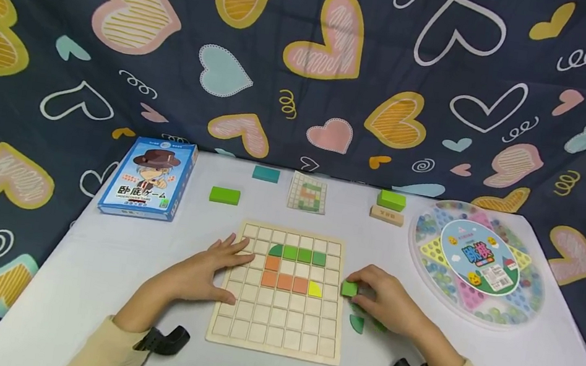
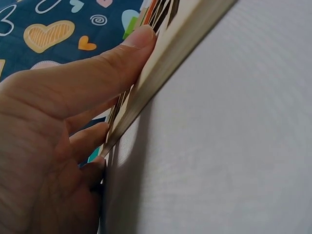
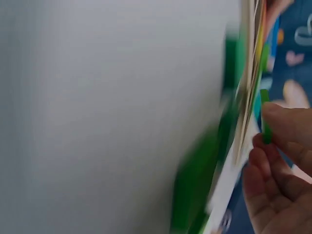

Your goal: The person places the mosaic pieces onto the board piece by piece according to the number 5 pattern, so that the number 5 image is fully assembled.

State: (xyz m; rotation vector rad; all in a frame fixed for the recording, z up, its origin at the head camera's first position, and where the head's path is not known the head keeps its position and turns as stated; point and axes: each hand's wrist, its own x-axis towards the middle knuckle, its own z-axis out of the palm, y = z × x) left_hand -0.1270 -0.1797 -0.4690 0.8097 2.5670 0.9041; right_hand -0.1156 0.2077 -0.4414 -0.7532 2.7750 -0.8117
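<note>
2 bare hands are seen over a white table (image 1: pixel 56 306), with a square wooden grid board (image 1: pixel 277 317) placed between them. By the left hand (image 1: pixel 198 275), the board's left edge is touched; its fingers are spread apart, and nothing is grasped. By the right hand (image 1: pixel 388 298), 1 green square tile (image 1: pixel 349 288) is pinched between thumb and fingertips, just beside the board's right edge. Whether that tile is lifted clear of the table cannot be told.

On the board, 9 tiles are laid. In the upper row, 1 dark green quarter-round (image 1: pixel 275 250) is followed by 2 light green squares (image 1: pixel 297 253) and 1 teal-green square (image 1: pixel 318 258). Below the quarter-round, 4 orange squares (image 1: pixel 284 282) are set in an L, ended at the right by 1 yellow quarter-round (image 1: pixel 315 289).

Near the right hand, 1 loose green quarter-round (image 1: pixel 356 324) is left on the table, and another green piece (image 1: pixel 379 325) is partly hidden by the hand.

Behind the board, a pattern card (image 1: pixel 307 193) printed with a coloured grid is flanked by 1 teal block (image 1: pixel 266 174) and 1 green block (image 1: pixel 225 196) at the left. At the far right, a round clear case (image 1: pixel 417 257) is filled with marbles.
</note>
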